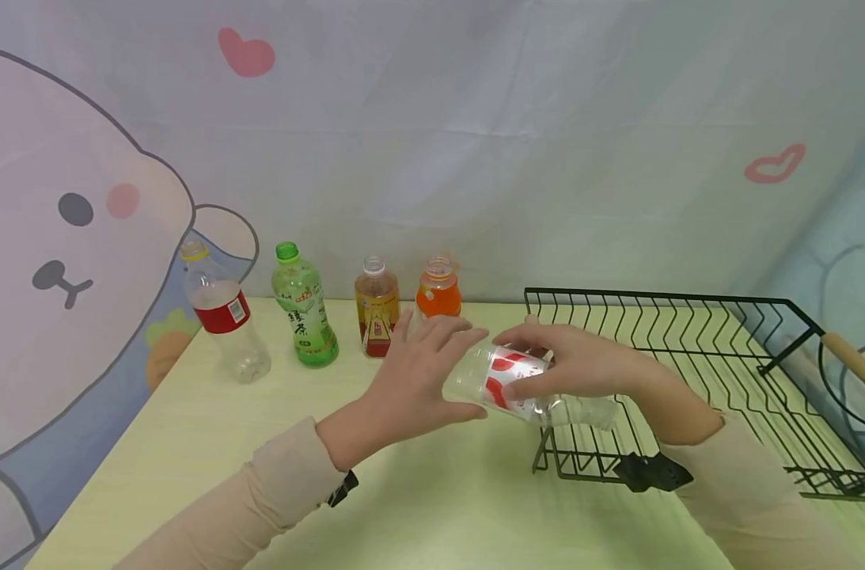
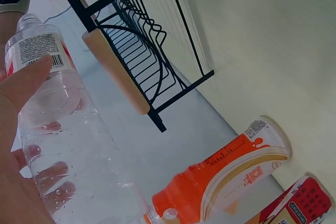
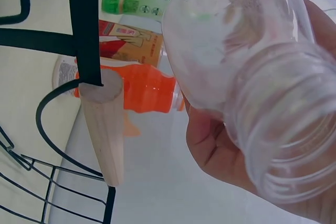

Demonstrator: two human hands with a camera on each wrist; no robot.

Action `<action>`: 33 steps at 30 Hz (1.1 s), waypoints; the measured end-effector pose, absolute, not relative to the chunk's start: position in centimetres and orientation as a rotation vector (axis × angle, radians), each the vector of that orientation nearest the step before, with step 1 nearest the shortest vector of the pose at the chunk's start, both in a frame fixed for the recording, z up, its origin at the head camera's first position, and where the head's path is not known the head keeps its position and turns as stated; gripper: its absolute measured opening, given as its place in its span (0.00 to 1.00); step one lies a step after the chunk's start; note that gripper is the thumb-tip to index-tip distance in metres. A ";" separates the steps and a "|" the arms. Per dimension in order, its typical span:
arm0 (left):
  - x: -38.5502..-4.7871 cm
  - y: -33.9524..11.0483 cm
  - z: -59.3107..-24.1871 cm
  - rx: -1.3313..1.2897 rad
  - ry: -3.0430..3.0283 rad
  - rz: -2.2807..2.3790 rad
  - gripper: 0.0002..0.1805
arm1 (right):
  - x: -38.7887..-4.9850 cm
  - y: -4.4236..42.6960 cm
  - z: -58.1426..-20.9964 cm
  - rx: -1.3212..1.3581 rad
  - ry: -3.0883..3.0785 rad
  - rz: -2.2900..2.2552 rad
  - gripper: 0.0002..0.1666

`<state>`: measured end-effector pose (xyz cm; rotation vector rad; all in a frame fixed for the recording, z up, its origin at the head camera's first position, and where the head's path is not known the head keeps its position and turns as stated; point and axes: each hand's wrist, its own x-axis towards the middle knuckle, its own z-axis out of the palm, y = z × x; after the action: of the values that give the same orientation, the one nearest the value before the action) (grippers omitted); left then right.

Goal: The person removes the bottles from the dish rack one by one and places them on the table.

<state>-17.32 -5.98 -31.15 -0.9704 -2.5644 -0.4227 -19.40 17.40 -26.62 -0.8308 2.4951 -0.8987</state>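
A clear plastic bottle (image 1: 514, 378) with a red-and-white label lies nearly level in the air, its capless neck pointing right. My right hand (image 1: 582, 360) grips it around the label, thumb on the near side. At the base end, my left hand (image 1: 421, 372) has its fingers and thumb spread on either side of the bottle; whether they touch it is hard to tell. Seen from the left wrist, the clear bottle (image 2: 79, 129) shows fingers through its wall. In the right wrist view, the open neck (image 3: 289, 129) faces the camera.
A black wire dish rack (image 1: 653, 297) with a wooden handle (image 1: 855, 368) stands right. Along the back stand a red-labelled clear bottle (image 1: 225, 324), a green tea bottle (image 1: 305, 313), an amber drink bottle (image 1: 377, 305) and an orange bottle (image 1: 439, 294). A patterned curtain (image 1: 475, 158) hangs behind.
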 end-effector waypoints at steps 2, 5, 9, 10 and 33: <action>-17.3 -6.1 -31.3 -0.966 -2.572 -0.416 0.43 | -19.3 17.3 -26.7 -0.838 2.505 -0.881 0.36; -17.2 -6.2 -31.5 -0.960 -2.577 -0.412 0.43 | -19.2 17.1 -26.7 -0.852 2.521 -0.859 0.35; -17.1 -6.2 -31.8 -0.954 -2.581 -0.414 0.42 | -19.0 16.9 -26.7 -0.850 2.548 -0.825 0.35; -17.0 -6.3 -31.8 -0.953 -2.583 -0.418 0.42 | -19.0 16.9 -26.8 -0.851 2.550 -0.819 0.35; -17.0 -7.3 -32.2 -0.804 -2.601 -0.550 0.39 | -18.5 16.7 -26.3 -0.848 2.585 -0.962 0.35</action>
<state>-17.04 -7.29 -32.17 -0.8035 -2.6008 -0.5502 -18.51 16.73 -26.25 -0.8483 2.5847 -0.9617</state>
